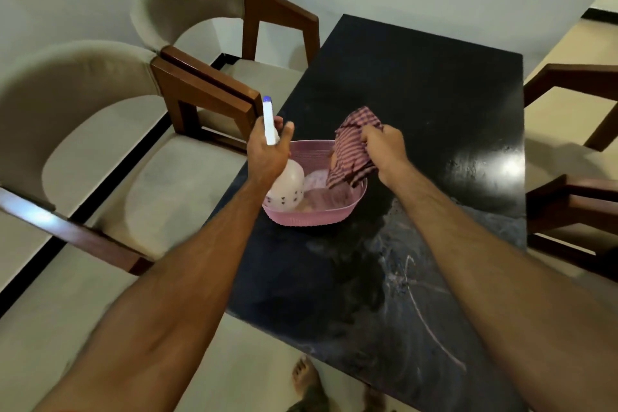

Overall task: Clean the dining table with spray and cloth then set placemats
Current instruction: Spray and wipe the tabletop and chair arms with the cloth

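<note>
Left hand (267, 147) grips the neck of a white spray bottle (286, 189), fingers and thumb wrapped round it just under the trigger head; blue-tipped nozzle sticks up above the knuckles, round dotted body hangs below the palm. Bottle's lower half sits inside the pink basket (309, 216), over its near-left corner; cannot tell if it touches the basket floor. Right hand (384, 150) is clenched on a bunched checked cloth (354, 149), red and pale stripes, held up over the basket's far-right side; cloth drapes down from the fist with its lower edge at or inside the rim. Hands are apart, basket directly below and between them, bottle to the left of the cloth, not touching it.

Basket rests on the dark dining table (434, 84), which stretches beyond both hands and back under the forearms. Pale smears and streaks on the tabletop below the right forearm.

Hard to read: something pale and pinkish lies in the basket under the cloth, blurred, can't identify. Left palm hides the bottle's neck and trigger. Right fingers buried in the cloth. Two beige chairs (110, 130) left of the left arm, wooden chair arms right of the right hand, cut off by frame edge. Bare foot (306, 378) at bottom, blurred.
</note>
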